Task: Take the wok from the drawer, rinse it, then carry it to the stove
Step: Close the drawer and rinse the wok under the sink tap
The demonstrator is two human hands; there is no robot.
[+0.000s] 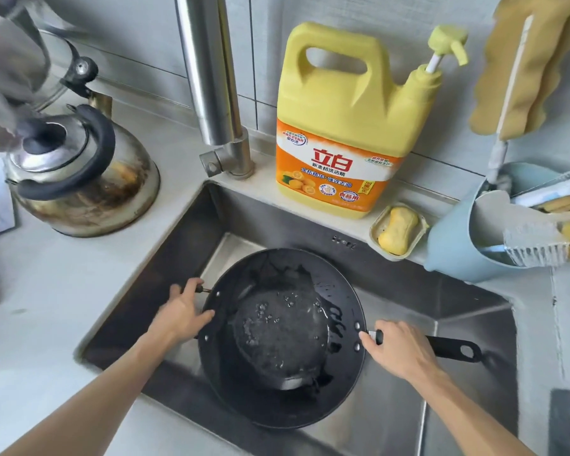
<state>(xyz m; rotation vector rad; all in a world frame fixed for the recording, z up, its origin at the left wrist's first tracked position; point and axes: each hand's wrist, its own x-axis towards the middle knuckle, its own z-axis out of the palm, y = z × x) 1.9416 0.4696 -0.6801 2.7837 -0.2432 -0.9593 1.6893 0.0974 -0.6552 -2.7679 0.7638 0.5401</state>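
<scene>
A black wok [282, 337] sits inside the steel sink [458, 373], with a pool of water and bubbles in its bottom and wet streaks on its walls. My left hand [181, 315] grips the small helper handle on the wok's left rim. My right hand [399, 348] is closed around the long black handle where it meets the right rim; the handle's end with its hanging hole sticks out to the right. No water runs from the tap.
The steel tap column [216, 93] rises behind the sink. A stained kettle [83, 174] stands on the counter at left. A yellow detergent jug [352, 126], a soap dish [399, 230] and a blue brush holder [468, 235] line the back ledge.
</scene>
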